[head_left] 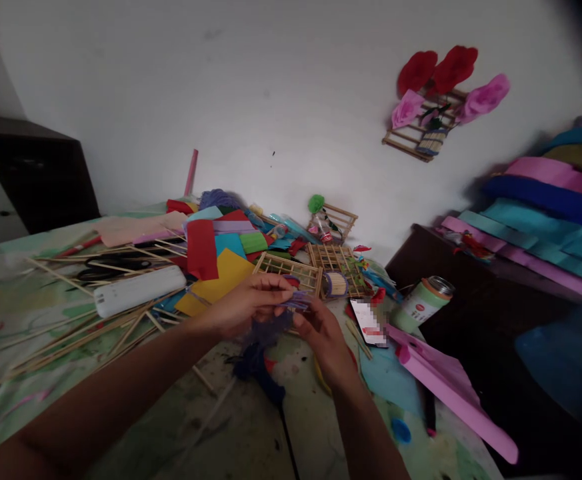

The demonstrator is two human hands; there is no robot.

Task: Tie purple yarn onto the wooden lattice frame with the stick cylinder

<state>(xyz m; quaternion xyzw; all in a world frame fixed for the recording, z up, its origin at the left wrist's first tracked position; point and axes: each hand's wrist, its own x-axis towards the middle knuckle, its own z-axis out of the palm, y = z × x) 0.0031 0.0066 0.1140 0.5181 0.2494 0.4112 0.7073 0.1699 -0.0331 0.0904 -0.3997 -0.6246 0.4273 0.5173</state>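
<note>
Near the middle of the table, my left hand [255,303] is closed around one side of a small bundle of thin purple strands [298,300]. My right hand [323,333] meets it from the right, its fingers curled at the other end of the strands. Both hands are raised over the table, close together. Below them lies a dark blue glue gun [258,370] with a black cord running toward the front edge. Just beyond the hands sit a bamboo-stick frame [291,270] and a small round stick container [335,285].
Bamboo sticks [75,340] and a white power strip [141,291] lie at left. Coloured paper [201,250] is piled behind. On the right are a phone [369,323], a jar [423,303] and a pink paper roll [461,407]. Paper flowers [455,69] hang on the wall.
</note>
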